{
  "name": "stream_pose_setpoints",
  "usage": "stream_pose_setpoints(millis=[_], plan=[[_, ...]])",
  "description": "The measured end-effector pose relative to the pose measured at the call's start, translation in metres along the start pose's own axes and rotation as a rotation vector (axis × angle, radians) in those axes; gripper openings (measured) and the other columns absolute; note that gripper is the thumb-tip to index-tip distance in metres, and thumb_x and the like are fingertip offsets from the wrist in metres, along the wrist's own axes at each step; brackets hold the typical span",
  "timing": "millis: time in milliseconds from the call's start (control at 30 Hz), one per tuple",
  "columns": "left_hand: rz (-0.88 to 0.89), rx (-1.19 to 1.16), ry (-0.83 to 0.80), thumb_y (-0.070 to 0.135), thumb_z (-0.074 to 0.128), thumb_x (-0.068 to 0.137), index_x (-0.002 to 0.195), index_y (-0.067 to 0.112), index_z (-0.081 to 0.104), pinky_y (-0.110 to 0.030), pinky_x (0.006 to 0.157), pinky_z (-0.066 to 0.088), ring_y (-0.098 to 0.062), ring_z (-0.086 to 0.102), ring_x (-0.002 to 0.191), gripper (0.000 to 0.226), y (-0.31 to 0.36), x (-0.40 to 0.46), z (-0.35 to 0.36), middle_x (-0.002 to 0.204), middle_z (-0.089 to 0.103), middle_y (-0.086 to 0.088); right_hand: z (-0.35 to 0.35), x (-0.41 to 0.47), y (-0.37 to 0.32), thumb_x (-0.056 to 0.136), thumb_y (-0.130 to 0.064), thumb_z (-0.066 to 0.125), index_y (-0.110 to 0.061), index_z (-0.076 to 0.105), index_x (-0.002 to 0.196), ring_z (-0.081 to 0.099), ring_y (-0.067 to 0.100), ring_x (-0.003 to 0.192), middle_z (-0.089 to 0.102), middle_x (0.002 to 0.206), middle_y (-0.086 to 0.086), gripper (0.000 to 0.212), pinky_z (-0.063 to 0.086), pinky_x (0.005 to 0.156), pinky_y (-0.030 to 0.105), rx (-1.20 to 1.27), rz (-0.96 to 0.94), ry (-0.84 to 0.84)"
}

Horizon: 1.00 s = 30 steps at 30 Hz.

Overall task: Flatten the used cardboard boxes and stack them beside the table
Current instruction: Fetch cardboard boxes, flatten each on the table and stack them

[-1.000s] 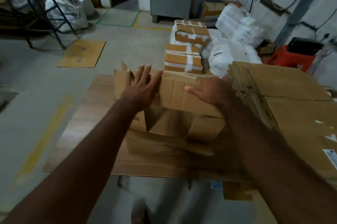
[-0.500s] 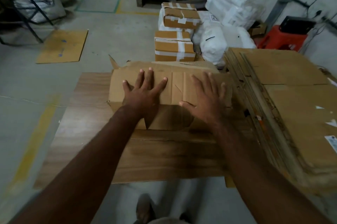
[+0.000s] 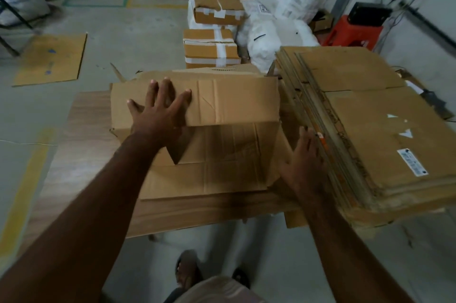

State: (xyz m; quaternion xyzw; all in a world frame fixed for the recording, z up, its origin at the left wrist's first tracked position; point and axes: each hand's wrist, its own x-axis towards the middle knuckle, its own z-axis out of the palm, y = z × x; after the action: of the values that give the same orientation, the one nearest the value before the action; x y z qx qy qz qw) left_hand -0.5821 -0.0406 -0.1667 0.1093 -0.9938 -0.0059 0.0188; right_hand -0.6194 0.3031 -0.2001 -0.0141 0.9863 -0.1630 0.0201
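The left hand point(image 3: 160, 107) lies flat on the box point(image 3: 222, 130), fingers straight and spread wide, palm pressing the folded-over top panel near its left end. It grips nothing; the fingertips point away from the person and the thumb sticks out to the left.

The right hand point(image 3: 304, 167) is at the box's right edge, in the gap between the box and the stack point(image 3: 370, 130). Its fingers are straight and close together, pointing forward, with their tips against the side of the stack. Whether the palm also touches the box cannot be told. It holds nothing.

The box lies on the wooden worktop point(image 3: 81, 154), mostly collapsed: the upper panel is folded toward the person over a creased lower panel, and a flap sticks up at the far left corner. The stack of flattened cardboard sits just right of the box, partly over the worktop's right end, with a white label on its top sheet.

On the floor beyond the worktop stand taped boxes point(image 3: 212, 31) piled in two tiers, white sacks point(image 3: 274, 38) beside them, and a red stool point(image 3: 352, 33) further right. A loose cardboard sheet point(image 3: 51, 58) lies on the floor to the far left.
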Motion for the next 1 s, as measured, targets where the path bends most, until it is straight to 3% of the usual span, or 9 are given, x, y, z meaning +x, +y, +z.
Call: stream_pose_setpoints(millis=[133, 267, 400, 500, 600, 667, 800, 900, 1000], plan=[[-0.005, -0.02, 0.012, 0.055, 0.076, 0.082, 0.158, 0.044, -0.001, -0.084, 0.107, 0.013, -0.039, -0.015, 0.154, 0.109, 0.004, -0.004, -0.004, 0.168, -0.016, -0.005, -0.018, 0.004, 0.009, 0.085, -0.04, 0.075, -0.015, 0.019, 0.161, 0.022, 0.037, 0.152, 0.013, 0.168, 0.013, 0.097, 0.028, 0.115, 0.067, 0.013, 0.008, -0.022], [-0.017, -0.028, 0.023, 0.051, 0.077, 0.083, 0.158, 0.043, 0.002, -0.08, 0.109, 0.017, -0.039, -0.015, 0.154, 0.106, 0.009, -0.009, -0.011, 0.168, -0.019, -0.006, -0.037, 0.017, -0.063, 0.085, -0.048, 0.069, -0.013, 0.029, 0.158, 0.029, 0.036, 0.149, 0.023, 0.166, 0.014, 0.091, 0.027, 0.115, 0.06, 0.041, -0.39, 0.135], [0.0, -0.005, 0.028, 0.05, 0.075, 0.085, 0.158, 0.044, 0.0, -0.076, 0.111, 0.021, -0.037, -0.016, 0.154, 0.105, 0.006, -0.019, -0.016, 0.168, -0.022, -0.006, -0.037, 0.043, -0.168, 0.094, -0.043, 0.06, -0.022, 0.016, 0.162, 0.015, 0.026, 0.155, 0.014, 0.17, 0.005, 0.084, 0.014, 0.121, 0.056, -0.084, -0.639, -0.008], [0.017, -0.02, 0.086, 0.047, 0.072, 0.086, 0.16, 0.037, 0.011, -0.072, 0.112, 0.025, -0.036, -0.008, 0.156, 0.096, -0.001, -0.035, -0.014, 0.169, -0.016, -0.006, -0.026, 0.053, -0.21, 0.099, -0.037, 0.049, -0.024, 0.02, 0.161, 0.016, 0.022, 0.155, 0.025, 0.167, 0.002, 0.07, 0.007, 0.121, 0.062, -0.19, -0.642, -0.052], [0.04, 0.012, 0.148, 0.042, 0.066, 0.091, 0.152, 0.021, 0.036, -0.056, 0.109, 0.037, -0.036, 0.029, 0.144, 0.071, -0.006, -0.06, -0.006, 0.162, 0.024, -0.014, -0.018, 0.056, -0.215, 0.1, -0.035, 0.045, -0.024, 0.021, 0.161, 0.02, 0.022, 0.153, 0.031, 0.164, 0.001, 0.067, 0.004, 0.12, 0.064, -0.209, -0.586, -0.039], [0.151, 0.007, 0.041, 0.042, 0.056, 0.097, 0.148, 0.019, 0.043, -0.048, 0.101, 0.047, -0.032, 0.046, 0.133, 0.058, -0.006, -0.069, 0.001, 0.154, 0.04, -0.008, -0.017, 0.059, -0.212, 0.102, -0.034, 0.042, -0.024, 0.019, 0.161, 0.02, 0.021, 0.153, 0.029, 0.165, 0.001, 0.065, 0.003, 0.12, 0.063, -0.222, -0.581, -0.039], [0.095, 0.01, -0.18, 0.043, 0.054, 0.099, 0.147, 0.024, 0.045, -0.047, 0.09, 0.056, -0.029, 0.056, 0.125, 0.053, -0.015, -0.064, 0.003, 0.153, 0.04, 0.002, -0.017, 0.059, -0.211, 0.103, -0.034, 0.042, -0.024, 0.018, 0.162, 0.019, 0.02, 0.154, 0.026, 0.166, 0.0, 0.064, 0.004, 0.121, 0.061, -0.228, -0.578, -0.031], [0.069, 0.037, -0.185, 0.047, 0.054, 0.099, 0.135, 0.024, 0.058, -0.047, 0.085, 0.057, -0.028, 0.062, 0.113, 0.043, -0.018, -0.068, 0.001, 0.146, 0.045, 0.003, -0.014, 0.055, -0.212, 0.104, -0.04, 0.043, -0.025, 0.017, 0.162, 0.02, 0.02, 0.154, 0.026, 0.166, 0.0, 0.066, 0.005, 0.122, 0.06, -0.242, -0.584, -0.016], [0.051, 0.056, -0.161, 0.049, 0.051, 0.099, 0.13, 0.024, 0.058, -0.041, 0.078, 0.055, -0.027, 0.063, 0.106, 0.04, -0.024, -0.085, -0.003, 0.133, 0.051, 0.001, -0.013, 0.051, -0.216, 0.105, -0.044, 0.043, -0.025, 0.016, 0.162, 0.019, 0.02, 0.154, 0.026, 0.167, -0.001, 0.066, 0.005, 0.121, 0.06, -0.235, -0.618, -0.024]])
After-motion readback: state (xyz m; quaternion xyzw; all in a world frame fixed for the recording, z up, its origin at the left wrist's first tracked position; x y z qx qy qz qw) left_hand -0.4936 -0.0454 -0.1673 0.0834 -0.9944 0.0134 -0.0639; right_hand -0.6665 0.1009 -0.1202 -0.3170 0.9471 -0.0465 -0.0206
